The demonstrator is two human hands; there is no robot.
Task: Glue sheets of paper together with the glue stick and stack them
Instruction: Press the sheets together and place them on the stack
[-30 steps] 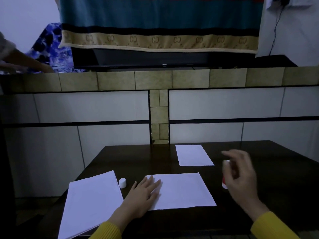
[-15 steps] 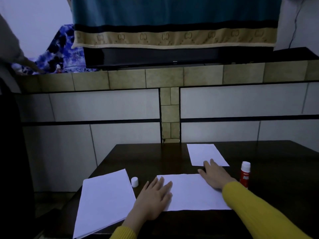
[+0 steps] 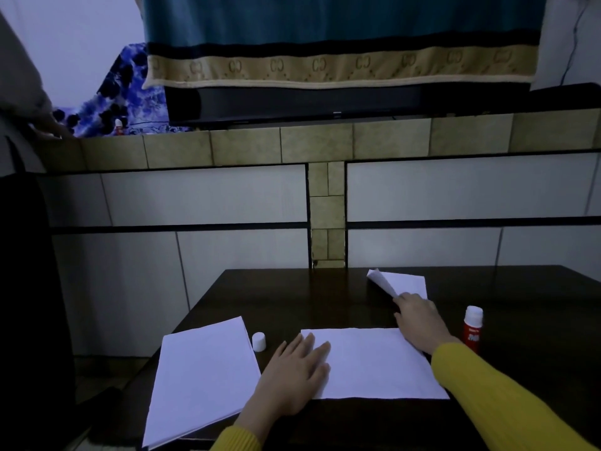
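Flat at the centre of the dark desk [image 3: 536,369]: a white sheet of paper [image 3: 374,362], long edge toward the wearer. Pressed on its 9 o'clock edge, the left hand [image 3: 292,375], fingers straight and spread, palm down. At 1 o'clock from that sheet, a smaller sheet [image 3: 406,283] with its near-left corner lifted and curled up off the desk; pinching that raised corner, the right hand [image 3: 419,320], fingertips closed on the paper, wrist crossing the big sheet's far-right corner. Just beside that hand at 3 o'clock, standing upright and uncapped: a red glue stick [image 3: 472,327] with a white top. At 9 o'clock from the central sheet, a white cap [image 3: 259,341] standing alone on the desk, close to the left hand's fingertips but apart from them. Further out at 8 o'clock, a stack of white paper [image 3: 201,375], slightly skewed, its near corner overhanging the desk edge. Yellow sleeves [image 3: 494,402] on both forearms. Beyond the desk at 12 o'clock, a white-tiled wall [image 3: 201,196] topped by a tan tiled ledge [image 3: 315,143], with a teal and beige patterned cloth [image 3: 341,43] hanging over a dark bar above it. At 10 o'clock on the ledge, a blue floral fabric [image 3: 123,92] and part of another person's arm [image 3: 42,122].
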